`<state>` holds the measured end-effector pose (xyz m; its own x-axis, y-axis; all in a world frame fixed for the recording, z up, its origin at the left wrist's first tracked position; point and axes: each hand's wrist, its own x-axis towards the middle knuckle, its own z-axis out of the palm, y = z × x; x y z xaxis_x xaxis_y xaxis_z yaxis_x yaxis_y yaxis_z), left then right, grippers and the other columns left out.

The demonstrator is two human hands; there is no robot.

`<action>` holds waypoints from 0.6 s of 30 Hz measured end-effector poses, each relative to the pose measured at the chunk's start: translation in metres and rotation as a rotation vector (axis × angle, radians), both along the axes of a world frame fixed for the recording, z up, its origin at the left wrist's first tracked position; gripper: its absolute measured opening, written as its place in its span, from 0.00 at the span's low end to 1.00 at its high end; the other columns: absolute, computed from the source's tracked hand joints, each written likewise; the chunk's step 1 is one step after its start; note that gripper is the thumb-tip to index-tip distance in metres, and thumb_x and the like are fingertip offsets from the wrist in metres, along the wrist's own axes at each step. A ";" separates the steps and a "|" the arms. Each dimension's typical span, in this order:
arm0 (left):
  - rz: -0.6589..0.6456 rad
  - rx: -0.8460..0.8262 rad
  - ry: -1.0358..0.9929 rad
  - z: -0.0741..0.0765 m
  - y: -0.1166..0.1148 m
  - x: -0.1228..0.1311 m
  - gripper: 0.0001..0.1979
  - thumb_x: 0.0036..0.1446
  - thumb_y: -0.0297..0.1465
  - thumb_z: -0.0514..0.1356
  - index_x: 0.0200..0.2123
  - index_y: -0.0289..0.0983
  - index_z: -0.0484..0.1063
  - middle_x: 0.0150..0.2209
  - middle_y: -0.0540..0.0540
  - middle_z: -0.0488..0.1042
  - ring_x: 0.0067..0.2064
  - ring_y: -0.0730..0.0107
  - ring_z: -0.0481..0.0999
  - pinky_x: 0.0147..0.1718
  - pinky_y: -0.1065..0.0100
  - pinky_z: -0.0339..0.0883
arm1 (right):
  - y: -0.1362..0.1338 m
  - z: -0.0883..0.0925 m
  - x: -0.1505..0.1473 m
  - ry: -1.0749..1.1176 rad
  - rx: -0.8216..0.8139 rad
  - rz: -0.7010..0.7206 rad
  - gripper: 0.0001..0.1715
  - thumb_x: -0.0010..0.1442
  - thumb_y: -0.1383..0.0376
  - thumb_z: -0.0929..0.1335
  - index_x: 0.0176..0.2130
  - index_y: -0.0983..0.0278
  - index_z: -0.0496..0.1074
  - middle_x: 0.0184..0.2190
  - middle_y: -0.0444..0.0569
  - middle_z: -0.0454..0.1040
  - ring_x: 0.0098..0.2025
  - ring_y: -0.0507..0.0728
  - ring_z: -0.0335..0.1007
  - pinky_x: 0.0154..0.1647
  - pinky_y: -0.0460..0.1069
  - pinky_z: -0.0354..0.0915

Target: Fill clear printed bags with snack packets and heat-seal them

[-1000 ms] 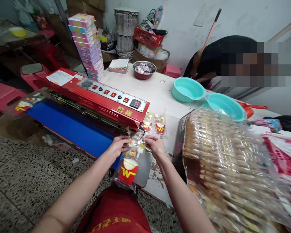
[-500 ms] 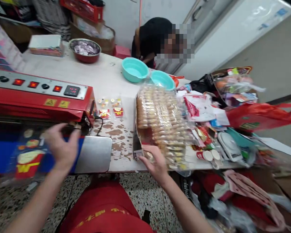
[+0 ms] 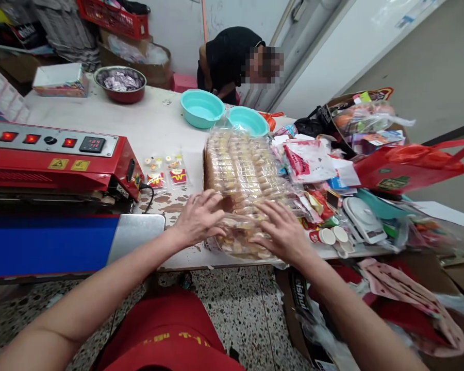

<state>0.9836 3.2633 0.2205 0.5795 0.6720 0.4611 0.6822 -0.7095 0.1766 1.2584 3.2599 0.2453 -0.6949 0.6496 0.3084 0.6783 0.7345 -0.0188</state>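
Note:
A box (image 3: 205, 167) on the table holds close rows of clear-wrapped packets (image 3: 242, 165) with tan contents. At its near end, several packets (image 3: 239, 242) lie flatter under clear film. My left hand (image 3: 201, 219) rests at the near left of the packets, fingers spread and bent over them. Opposite it, my right hand (image 3: 284, 229) reaches over the near right packets with its fingers apart. Both hands touch the wrapping; neither visibly encloses a packet. Two small clear bags (image 3: 166, 172) with red "W" pieces lie left of the box.
A red sealing machine (image 3: 62, 165) with a blue belt (image 3: 46, 242) and metal end plate (image 3: 137, 239) stands at left. Turquoise basins (image 3: 202, 108) and a bowl (image 3: 119, 85) sit farther back. Paper cups (image 3: 327, 236), a scale (image 3: 365, 219) and a red bag (image 3: 406, 165) crowd the right. A person (image 3: 232, 59) bends behind the table.
My left hand has moved right, from over the blue belt to the packets. My right hand has shifted from the box's near left corner to the right. The bag on the belt is out of sight.

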 end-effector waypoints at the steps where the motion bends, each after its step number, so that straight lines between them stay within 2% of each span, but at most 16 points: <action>1: 0.000 -0.031 -0.126 0.019 0.002 -0.007 0.19 0.52 0.47 0.63 0.34 0.37 0.72 0.56 0.37 0.66 0.60 0.48 0.60 0.56 0.47 0.56 | 0.004 0.021 -0.008 0.101 -0.015 0.051 0.12 0.58 0.55 0.70 0.35 0.61 0.73 0.59 0.53 0.66 0.64 0.65 0.56 0.62 0.64 0.57; 3: -0.047 -0.170 -0.420 0.056 0.003 -0.020 0.15 0.54 0.42 0.63 0.28 0.35 0.69 0.53 0.39 0.69 0.57 0.56 0.65 0.55 0.53 0.60 | 0.012 0.061 -0.031 0.324 -0.121 0.134 0.07 0.59 0.61 0.69 0.31 0.61 0.72 0.54 0.51 0.72 0.59 0.61 0.64 0.58 0.59 0.64; 5: -0.074 -0.401 -0.760 0.084 -0.001 -0.033 0.12 0.56 0.36 0.63 0.27 0.35 0.67 0.47 0.41 0.74 0.49 0.63 0.73 0.50 0.59 0.66 | 0.021 0.088 -0.061 0.556 -0.266 0.154 0.04 0.59 0.64 0.70 0.31 0.61 0.73 0.46 0.49 0.78 0.49 0.58 0.74 0.49 0.54 0.71; 7: -0.027 -0.644 -1.079 0.096 -0.005 -0.049 0.09 0.54 0.33 0.65 0.33 0.36 0.68 0.41 0.43 0.77 0.41 0.67 0.76 0.41 0.63 0.70 | 0.030 0.095 -0.096 0.777 -0.400 0.109 0.03 0.56 0.64 0.71 0.32 0.61 0.75 0.38 0.48 0.80 0.40 0.56 0.77 0.41 0.51 0.73; 8: 0.028 -0.740 -1.203 0.096 -0.006 -0.059 0.11 0.52 0.32 0.66 0.38 0.36 0.69 0.40 0.43 0.78 0.38 0.68 0.77 0.38 0.65 0.71 | 0.036 0.091 -0.115 0.870 -0.464 0.078 0.04 0.55 0.63 0.72 0.31 0.62 0.76 0.35 0.48 0.80 0.37 0.56 0.77 0.37 0.50 0.73; 10: 0.192 -0.893 -1.365 0.085 -0.008 -0.080 0.17 0.47 0.31 0.68 0.41 0.34 0.72 0.38 0.42 0.79 0.33 0.70 0.77 0.33 0.69 0.71 | 0.047 0.071 -0.151 0.988 -0.627 0.021 0.08 0.51 0.60 0.74 0.30 0.62 0.77 0.31 0.48 0.80 0.32 0.55 0.77 0.33 0.50 0.73; 13: 0.522 -1.030 -1.537 0.048 -0.011 -0.115 0.13 0.41 0.29 0.70 0.32 0.30 0.75 0.32 0.40 0.79 0.27 0.70 0.76 0.26 0.72 0.68 | 0.056 0.022 -0.201 1.053 -0.922 -0.052 0.14 0.45 0.56 0.76 0.28 0.63 0.78 0.28 0.49 0.80 0.29 0.55 0.74 0.31 0.50 0.72; 16: 0.800 -1.008 -1.687 0.007 -0.016 -0.143 0.12 0.37 0.28 0.71 0.26 0.30 0.75 0.24 0.43 0.77 0.22 0.70 0.74 0.21 0.72 0.66 | 0.053 -0.024 -0.244 1.099 -1.148 -0.127 0.19 0.38 0.55 0.78 0.27 0.65 0.77 0.26 0.49 0.79 0.28 0.55 0.74 0.31 0.50 0.71; 18: 0.903 -0.978 -1.733 -0.014 -0.020 -0.160 0.11 0.37 0.28 0.70 0.25 0.30 0.73 0.21 0.44 0.75 0.20 0.71 0.72 0.19 0.72 0.65 | 0.049 -0.047 -0.269 1.122 -1.240 -0.188 0.21 0.34 0.55 0.79 0.26 0.65 0.75 0.24 0.48 0.77 0.26 0.54 0.72 0.28 0.50 0.70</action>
